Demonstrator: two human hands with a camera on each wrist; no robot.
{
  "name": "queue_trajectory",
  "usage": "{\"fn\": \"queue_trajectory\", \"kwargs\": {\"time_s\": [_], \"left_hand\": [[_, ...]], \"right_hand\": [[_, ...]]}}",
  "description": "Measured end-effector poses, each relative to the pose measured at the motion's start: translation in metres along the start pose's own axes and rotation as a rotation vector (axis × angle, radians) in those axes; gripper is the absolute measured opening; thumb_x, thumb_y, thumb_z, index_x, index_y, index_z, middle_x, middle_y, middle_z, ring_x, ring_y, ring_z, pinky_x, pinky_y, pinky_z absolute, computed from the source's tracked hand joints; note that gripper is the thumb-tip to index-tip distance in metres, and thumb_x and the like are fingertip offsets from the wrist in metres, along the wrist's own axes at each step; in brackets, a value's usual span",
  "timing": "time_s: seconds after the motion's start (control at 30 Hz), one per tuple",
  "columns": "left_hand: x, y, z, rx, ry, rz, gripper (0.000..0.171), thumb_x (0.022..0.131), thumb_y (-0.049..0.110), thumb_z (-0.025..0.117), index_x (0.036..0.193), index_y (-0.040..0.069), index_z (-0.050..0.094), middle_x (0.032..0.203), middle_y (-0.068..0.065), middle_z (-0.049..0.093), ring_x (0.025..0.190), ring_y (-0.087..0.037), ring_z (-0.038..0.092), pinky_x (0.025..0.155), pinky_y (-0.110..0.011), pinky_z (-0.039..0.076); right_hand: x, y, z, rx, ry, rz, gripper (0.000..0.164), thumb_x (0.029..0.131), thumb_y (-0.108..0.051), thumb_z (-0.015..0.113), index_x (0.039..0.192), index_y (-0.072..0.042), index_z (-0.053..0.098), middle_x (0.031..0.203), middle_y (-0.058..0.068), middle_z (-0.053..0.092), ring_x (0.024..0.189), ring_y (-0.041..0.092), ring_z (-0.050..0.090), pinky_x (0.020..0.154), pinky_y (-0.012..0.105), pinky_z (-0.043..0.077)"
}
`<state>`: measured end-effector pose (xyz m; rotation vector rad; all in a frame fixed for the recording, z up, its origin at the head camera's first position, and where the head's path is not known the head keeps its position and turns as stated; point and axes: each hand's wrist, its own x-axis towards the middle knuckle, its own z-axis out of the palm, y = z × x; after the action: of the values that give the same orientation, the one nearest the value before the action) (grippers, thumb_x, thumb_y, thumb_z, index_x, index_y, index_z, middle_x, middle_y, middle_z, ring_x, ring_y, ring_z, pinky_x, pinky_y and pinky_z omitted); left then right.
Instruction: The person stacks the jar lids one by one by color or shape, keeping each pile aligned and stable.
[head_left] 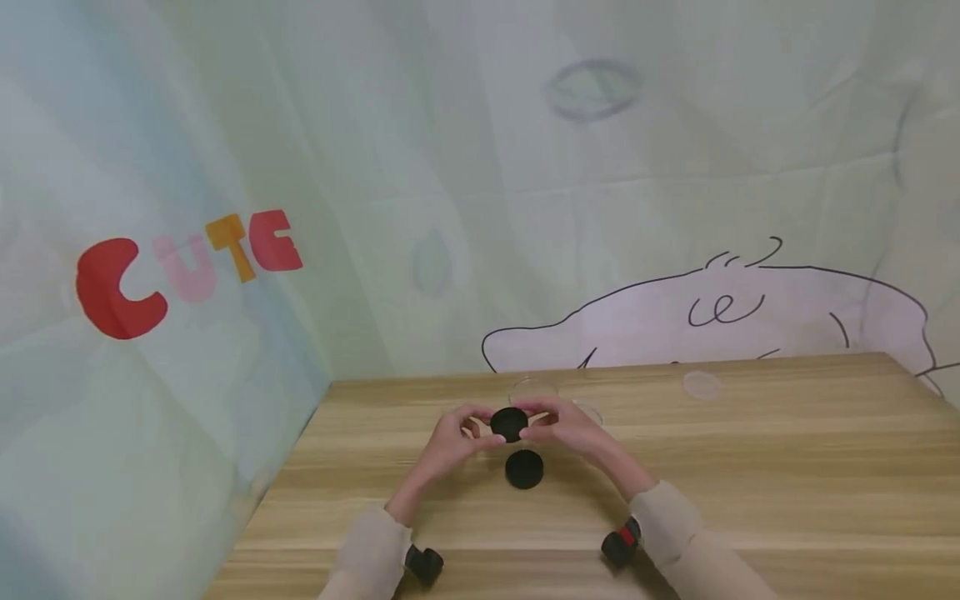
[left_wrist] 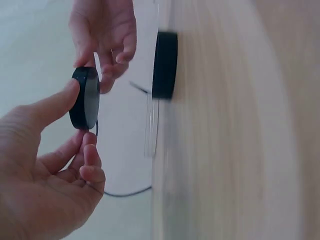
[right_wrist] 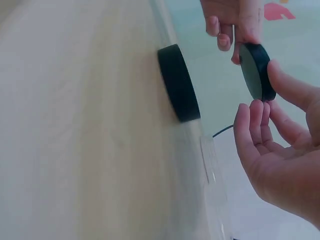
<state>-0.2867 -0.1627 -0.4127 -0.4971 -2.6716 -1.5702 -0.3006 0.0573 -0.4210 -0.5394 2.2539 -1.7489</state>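
Observation:
Between both hands, lifted off the table, is a black round disc [head_left: 509, 424] with a greyish flat underside [left_wrist: 91, 100]. My left hand [head_left: 450, 443] pinches its left edge between thumb and fingers. On the opposite edge, my right hand [head_left: 566, 427] pinches it in the same way. A second black disc [head_left: 524, 469] of similar size lies flat on the table, just nearer than the held one. In the right wrist view, this thick-rimmed disc [right_wrist: 179, 83] stands apart from both hands. What the discs are for cannot be told.
Behind the hands lie clear round pieces, one [head_left: 534, 387] beyond the held disc and another [head_left: 589, 413] partly hidden by the right hand. A pale translucent disc [head_left: 702, 385] is at the back right of the wooden table [head_left: 795, 475]. A printed cloth [head_left: 450, 167] hangs behind.

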Motion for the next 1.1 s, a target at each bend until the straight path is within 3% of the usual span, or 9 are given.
{"fn": "queue_trajectory", "kwargs": {"time_s": [0.27,0.47,0.73,0.93,1.1], "left_hand": [[-0.011,0.003,0.018,0.031,-0.077,0.024,0.036,0.077,0.012,0.081,0.105,-0.003,0.065,0.097,-0.017,0.062,0.073,-0.011,0.046,0.062,-0.019,0.038],[-0.013,-0.002,0.026,0.002,-0.138,-0.009,0.038,0.078,0.011,0.08,0.107,-0.006,0.062,0.094,-0.014,0.062,0.072,-0.01,0.047,0.061,-0.018,0.038],[-0.015,-0.011,0.032,-0.096,-0.137,-0.072,0.04,0.077,0.005,0.079,0.109,-0.008,0.059,0.093,-0.012,0.062,0.071,-0.012,0.048,0.061,-0.018,0.038],[-0.018,-0.011,0.03,-0.084,-0.144,-0.068,0.04,0.076,0.005,0.08,0.108,-0.005,0.058,0.093,-0.012,0.062,0.071,-0.012,0.046,0.06,-0.018,0.037],[-0.019,-0.011,0.03,-0.07,-0.165,-0.061,0.039,0.076,0.005,0.08,0.107,-0.005,0.058,0.094,-0.014,0.061,0.072,-0.012,0.048,0.061,-0.017,0.038]], "right_hand": [[-0.021,0.011,-0.008,-0.038,-0.073,-0.068,0.05,0.086,-0.009,0.072,0.129,0.01,0.055,0.119,0.027,0.061,0.09,0.012,0.065,0.076,0.022,0.051],[-0.028,0.024,-0.007,0.013,-0.088,-0.008,0.052,0.086,-0.009,0.071,0.132,0.009,0.052,0.118,0.024,0.059,0.088,0.011,0.062,0.07,0.025,0.051],[-0.028,0.032,-0.002,-0.007,-0.064,-0.002,0.053,0.085,-0.01,0.073,0.132,0.005,0.054,0.113,0.02,0.062,0.085,0.011,0.058,0.071,0.024,0.048],[-0.026,0.034,0.0,-0.045,-0.078,-0.024,0.052,0.083,-0.008,0.073,0.13,0.005,0.055,0.1,0.014,0.064,0.082,0.012,0.055,0.068,0.021,0.047],[-0.028,0.035,0.001,-0.052,-0.075,0.007,0.051,0.083,-0.01,0.074,0.129,0.002,0.057,0.097,0.009,0.062,0.084,0.013,0.053,0.069,0.021,0.046]]}}
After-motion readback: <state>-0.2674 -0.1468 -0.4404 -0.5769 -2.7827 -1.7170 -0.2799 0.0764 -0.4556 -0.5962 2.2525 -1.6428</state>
